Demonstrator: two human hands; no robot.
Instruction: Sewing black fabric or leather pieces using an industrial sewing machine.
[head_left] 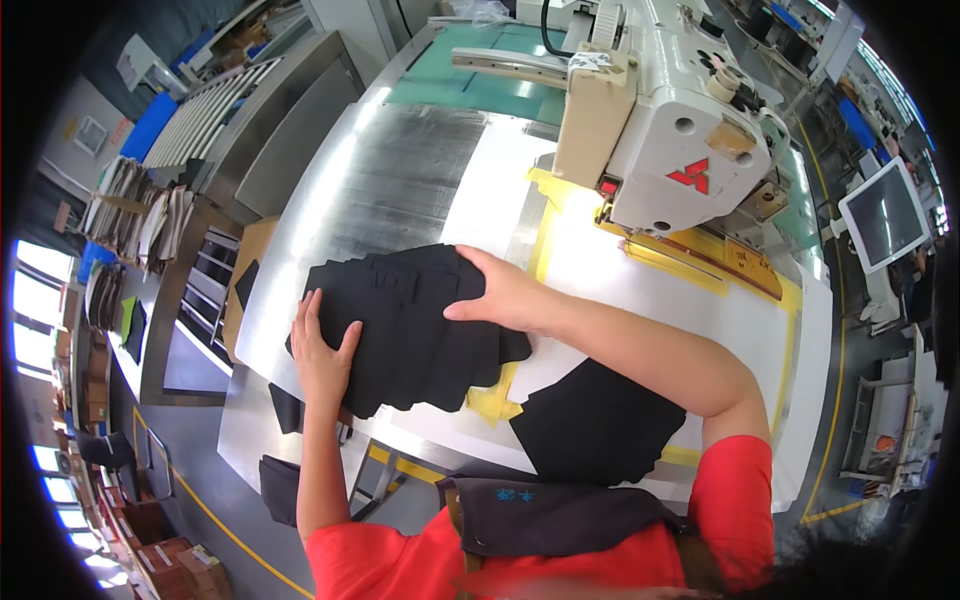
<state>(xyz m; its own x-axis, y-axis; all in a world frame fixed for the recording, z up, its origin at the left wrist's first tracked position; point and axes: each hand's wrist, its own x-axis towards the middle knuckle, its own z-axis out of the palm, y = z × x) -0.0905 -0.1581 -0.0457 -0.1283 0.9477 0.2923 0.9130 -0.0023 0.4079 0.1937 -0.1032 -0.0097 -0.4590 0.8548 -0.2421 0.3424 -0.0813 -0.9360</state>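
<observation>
My left hand (325, 355) holds the left edge of a stack of black cut pieces (400, 345), its thumb and fingers on that side. My right hand (495, 295) grips the upper right edge of the same stack. The layered pieces lie on a pale steel worktop (320, 225), slightly fanned out with notched edges. Another pile of black pieces (590, 425) rests under my right forearm, on a white area bordered with yellow tape (490, 405).
A white industrial sewing machine (670, 120) with an orange-yellow clamp plate (750, 270) stands at back right. A monitor (885, 215) is at far right. A metal rack (210, 280) and stacked flat templates (135, 210) are at left. Dark pieces (280, 485) sit on a lower ledge.
</observation>
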